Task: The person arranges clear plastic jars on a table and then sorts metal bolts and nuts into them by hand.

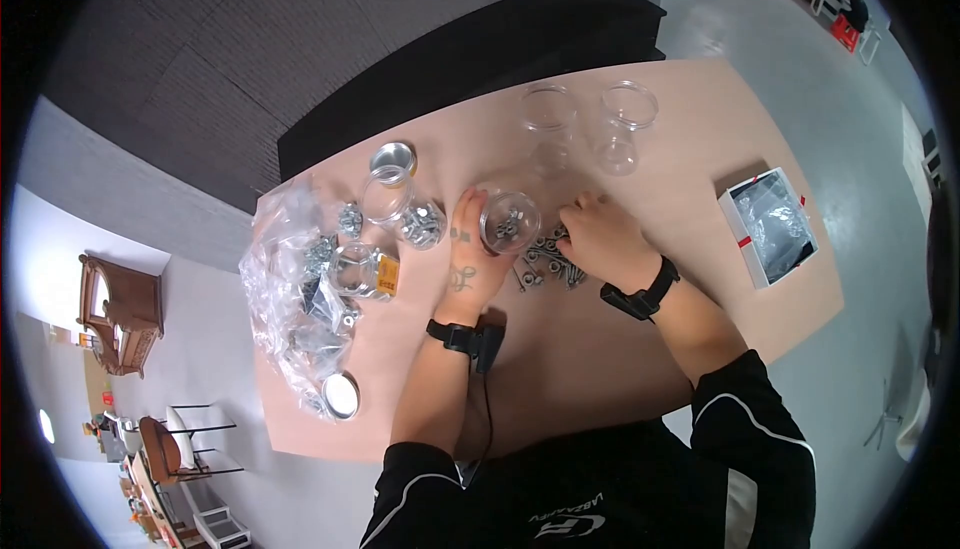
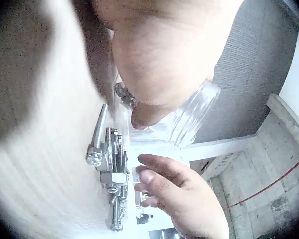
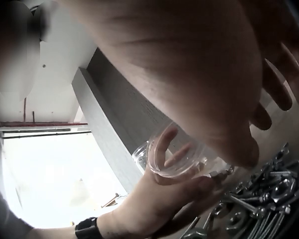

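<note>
My left hand (image 1: 476, 261) grips a clear plastic jar (image 1: 510, 222) with some metal hardware at its bottom; in the right wrist view the fingers curl round the jar (image 3: 175, 152). A loose pile of bolts and nuts (image 1: 548, 261) lies just right of the jar. Over the pile's upper right edge is my right hand (image 1: 607, 241), its fingers bent loosely; the left wrist view shows that hand (image 2: 189, 199) with fingers apart and nothing visible between them. Bolts (image 3: 264, 204) fill the lower right of the right wrist view, below the fingers.
Left of the hands stand a jar of hardware (image 1: 424, 225), a jar with a yellow label (image 1: 362, 271), a metal lid (image 1: 393, 159) and crumpled plastic bags (image 1: 285, 289). Clear jars (image 1: 616, 154) stand at the far side. A white box (image 1: 770, 227) lies at the right.
</note>
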